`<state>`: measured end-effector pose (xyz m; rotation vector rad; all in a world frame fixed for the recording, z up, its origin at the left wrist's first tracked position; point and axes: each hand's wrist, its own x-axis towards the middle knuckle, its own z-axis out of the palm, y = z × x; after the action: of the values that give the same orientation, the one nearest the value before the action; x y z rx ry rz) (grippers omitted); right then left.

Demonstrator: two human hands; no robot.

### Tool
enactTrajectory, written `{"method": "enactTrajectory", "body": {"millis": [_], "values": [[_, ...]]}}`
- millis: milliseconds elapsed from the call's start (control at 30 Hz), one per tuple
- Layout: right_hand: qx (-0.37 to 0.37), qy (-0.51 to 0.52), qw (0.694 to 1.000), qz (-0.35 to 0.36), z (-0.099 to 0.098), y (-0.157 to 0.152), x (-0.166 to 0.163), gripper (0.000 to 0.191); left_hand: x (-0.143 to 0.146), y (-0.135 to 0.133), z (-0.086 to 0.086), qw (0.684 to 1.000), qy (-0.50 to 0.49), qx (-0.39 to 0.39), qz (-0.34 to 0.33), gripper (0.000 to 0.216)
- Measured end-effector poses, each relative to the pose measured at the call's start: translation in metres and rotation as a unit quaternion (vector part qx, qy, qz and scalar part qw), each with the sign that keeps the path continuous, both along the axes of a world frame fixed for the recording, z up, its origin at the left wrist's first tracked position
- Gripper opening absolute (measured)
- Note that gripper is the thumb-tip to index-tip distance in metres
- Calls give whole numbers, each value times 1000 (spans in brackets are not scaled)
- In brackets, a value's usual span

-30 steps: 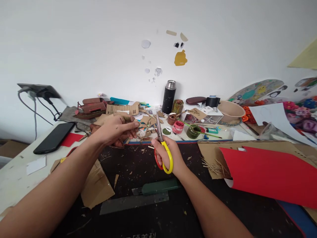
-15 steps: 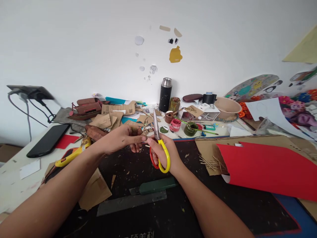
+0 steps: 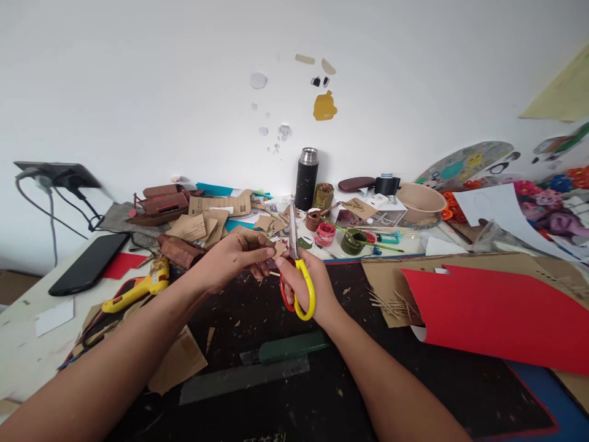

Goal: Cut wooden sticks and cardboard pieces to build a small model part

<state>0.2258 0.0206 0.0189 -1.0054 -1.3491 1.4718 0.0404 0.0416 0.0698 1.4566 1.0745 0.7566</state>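
My right hand [image 3: 304,279] is wrapped round a pair of scissors [image 3: 304,301] with one yellow and one red handle loop. The silver blades point up and away and look closed together. Between thumb and fingers, my left hand [image 3: 246,253] pinches a small brown piece of cardboard [image 3: 278,248], just left of the blades. The thumb of my right hand is close to that piece; whether it touches cannot be made out. Under both hands lies a dark cutting mat [image 3: 239,325] sprinkled with tiny scraps. A green-handled cutter [image 3: 292,347] and a clear ruler [image 3: 243,380] rest on it.
Left are a yellow glue gun [image 3: 138,291], a black phone [image 3: 89,264] and cardboard scraps [image 3: 188,227]. Paint jars [image 3: 353,241] and a black flask [image 3: 306,184] stand at the back. Red paper [image 3: 497,313] and thin brown sticks [image 3: 393,304] lie right.
The small cardboard piece now shows more clearly between my left fingers, which have shifted slightly right towards the scissors. The right hand keeps its hold in nearly the same place.
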Motion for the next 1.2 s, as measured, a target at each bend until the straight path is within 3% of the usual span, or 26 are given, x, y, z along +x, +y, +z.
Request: {"method": "enactTrajectory", "body": {"millis": [133,433,700,1200], "values": [[-7,9,1000,14,2,-3,-2,39,-1,0,2,999,33,22,-1,33],[-44,83,994,-49,2,4,2,52,-5,1,4,998,53,24,-4,32],[-47,65,996,-44,1,6,2,48,-3,-4,7,996,73,50,-34,31],[-23,78,995,-65,-3,8,3,47,-7,-2,5,998,23,-10,-50,43]]}}
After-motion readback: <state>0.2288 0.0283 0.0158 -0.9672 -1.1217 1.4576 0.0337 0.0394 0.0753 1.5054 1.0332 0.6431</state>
